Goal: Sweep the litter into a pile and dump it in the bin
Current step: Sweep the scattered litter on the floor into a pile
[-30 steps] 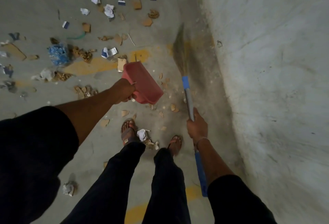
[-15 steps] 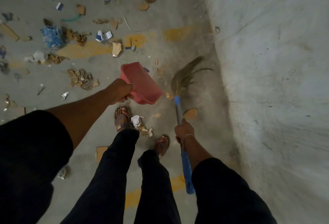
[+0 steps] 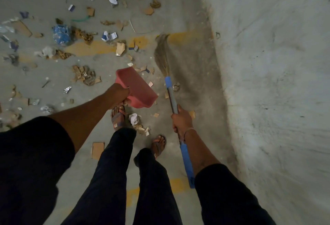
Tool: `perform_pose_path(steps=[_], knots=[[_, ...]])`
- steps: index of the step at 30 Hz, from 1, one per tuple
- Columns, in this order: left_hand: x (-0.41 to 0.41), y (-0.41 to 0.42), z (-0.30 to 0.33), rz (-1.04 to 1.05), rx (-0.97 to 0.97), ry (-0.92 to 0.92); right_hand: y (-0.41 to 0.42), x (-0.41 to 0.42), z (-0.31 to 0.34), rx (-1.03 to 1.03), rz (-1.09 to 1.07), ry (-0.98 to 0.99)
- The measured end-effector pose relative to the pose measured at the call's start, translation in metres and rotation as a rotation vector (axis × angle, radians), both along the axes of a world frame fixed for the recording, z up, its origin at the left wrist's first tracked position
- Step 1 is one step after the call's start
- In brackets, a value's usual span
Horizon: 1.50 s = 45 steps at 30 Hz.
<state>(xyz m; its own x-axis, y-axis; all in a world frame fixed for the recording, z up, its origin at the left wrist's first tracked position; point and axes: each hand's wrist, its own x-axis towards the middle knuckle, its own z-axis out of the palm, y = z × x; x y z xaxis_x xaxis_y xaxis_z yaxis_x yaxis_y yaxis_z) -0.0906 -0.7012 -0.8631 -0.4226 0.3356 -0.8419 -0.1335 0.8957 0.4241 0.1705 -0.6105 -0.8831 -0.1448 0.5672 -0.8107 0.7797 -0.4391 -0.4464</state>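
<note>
Sweeping step: right hand [image 3: 181, 121] grips broom [image 3: 170, 90]; left hand [image 3: 121, 95] clasps dustpan [image 3: 136, 89]. Next: draw scattered litter [image 3: 84, 74] from floor's far side into one pile.

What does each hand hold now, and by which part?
The left hand grips the pink dustpan by its near end. The right hand grips the broom around the middle of its handle.
</note>
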Motion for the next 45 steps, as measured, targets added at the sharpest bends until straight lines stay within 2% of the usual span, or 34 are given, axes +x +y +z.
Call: perform_pose_path(steps=[6,9,11,12,15,18,23,26,30,35,38,40,41,43,45], knots=[[0.027,-0.007,0.008,-0.002,0.017,-0.001,-0.022,0.038,0.002,-0.048,-0.26,-0.104],[0.036,-0.014,0.012,0.007,0.015,0.004,-0.04,0.053,-0.019,-0.094,-0.328,-0.175],[0.039,-0.019,0.013,0.011,0.009,0.002,-0.053,0.068,-0.063,-0.108,-0.239,-0.216],[0.04,-0.023,0.013,0.02,0.011,-0.006,-0.06,0.066,-0.063,-0.134,-0.177,-0.239],[0.041,-0.036,0.011,0.06,0.021,-0.014,-0.073,0.041,-0.013,-0.152,0.024,-0.235],[0.04,-0.052,0.012,0.114,0.008,-0.008,-0.074,0.025,-0.011,-0.118,0.238,-0.226],[0.028,-0.085,0.013,0.143,0.016,-0.014,-0.082,-0.003,-0.001,-0.053,0.36,-0.133],[0.02,-0.103,0.015,0.138,0.008,-0.022,-0.099,-0.01,0.002,-0.003,0.254,-0.07],[0.017,-0.125,0.017,0.1,0.013,-0.034,-0.133,-0.006,0.0,0.019,-0.074,-0.014],[0.018,-0.149,0.019,0.055,0.048,-0.033,-0.17,0.012,-0.021,0.004,-0.406,-0.121],[0.017,-0.164,0.018,0.032,0.044,-0.041,-0.194,0.02,-0.021,-0.088,-0.519,-0.157],[0.015,-0.179,0.012,0.015,0.045,-0.035,-0.218,0.022,-0.046,-0.116,-0.514,-0.193],[0.014,-0.183,0.01,0.011,0.045,-0.033,-0.227,0.029,-0.081,-0.119,-0.471,-0.204],[0.011,-0.195,0.007,0.015,0.033,-0.035,-0.248,0.034,-0.142,-0.078,-0.283,-0.22],[0.009,-0.207,0.004,0.023,0.023,-0.028,-0.257,0.017,-0.132,-0.131,-0.197,-0.224]])
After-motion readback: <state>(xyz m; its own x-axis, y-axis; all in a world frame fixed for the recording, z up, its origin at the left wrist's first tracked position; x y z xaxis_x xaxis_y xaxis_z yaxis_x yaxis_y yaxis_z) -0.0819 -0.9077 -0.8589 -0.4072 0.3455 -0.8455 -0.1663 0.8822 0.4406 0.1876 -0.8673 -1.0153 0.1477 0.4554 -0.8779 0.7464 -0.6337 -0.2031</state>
